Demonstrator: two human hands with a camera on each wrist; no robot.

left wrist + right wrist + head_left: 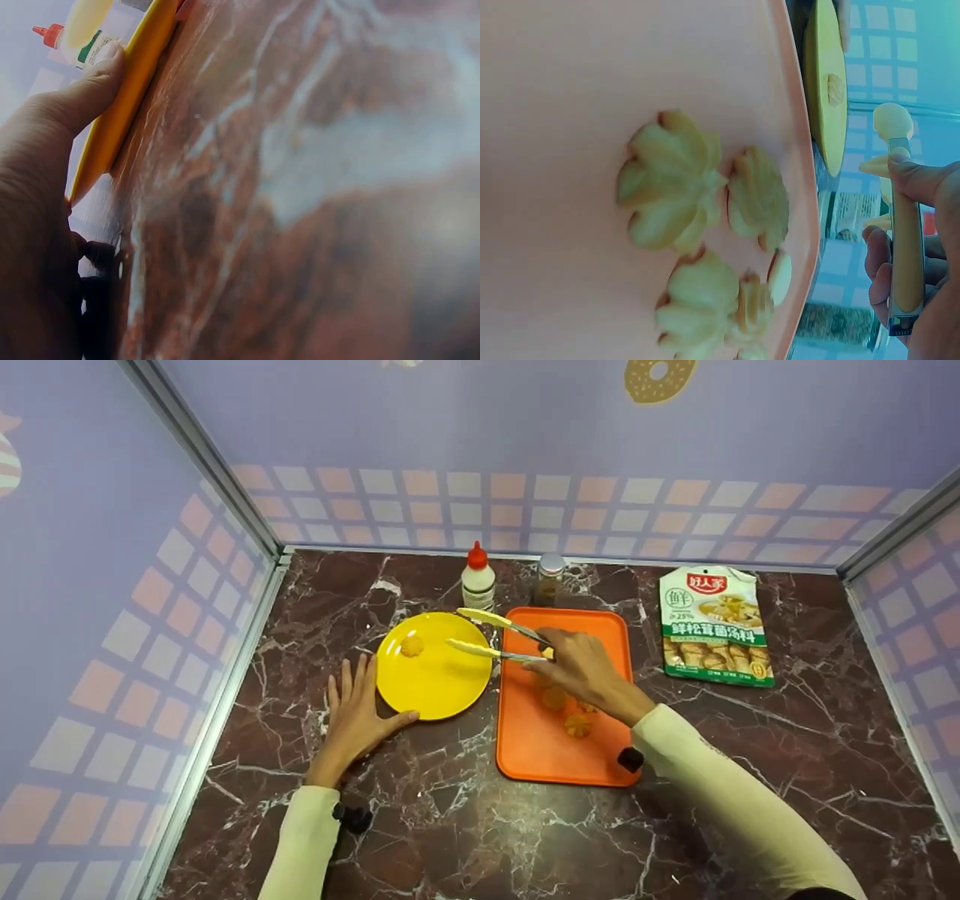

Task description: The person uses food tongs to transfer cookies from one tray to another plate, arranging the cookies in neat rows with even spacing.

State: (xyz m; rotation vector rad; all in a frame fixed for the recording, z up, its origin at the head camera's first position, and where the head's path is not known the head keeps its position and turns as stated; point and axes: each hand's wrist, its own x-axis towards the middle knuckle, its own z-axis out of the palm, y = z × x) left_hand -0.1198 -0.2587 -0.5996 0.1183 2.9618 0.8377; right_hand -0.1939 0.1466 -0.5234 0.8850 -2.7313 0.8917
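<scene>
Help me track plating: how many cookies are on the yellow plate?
1: a cookie, on the yellow plate, left of its middle, toward the back; no others seem hidden.

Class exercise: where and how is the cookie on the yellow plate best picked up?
Probably by the cookie's opposite outer edges, with the tongs coming from the right: the cookie is roundish, bare plate surrounds it, the tongs' spread tips point its way, and the left grip is at the left rim.
</scene>
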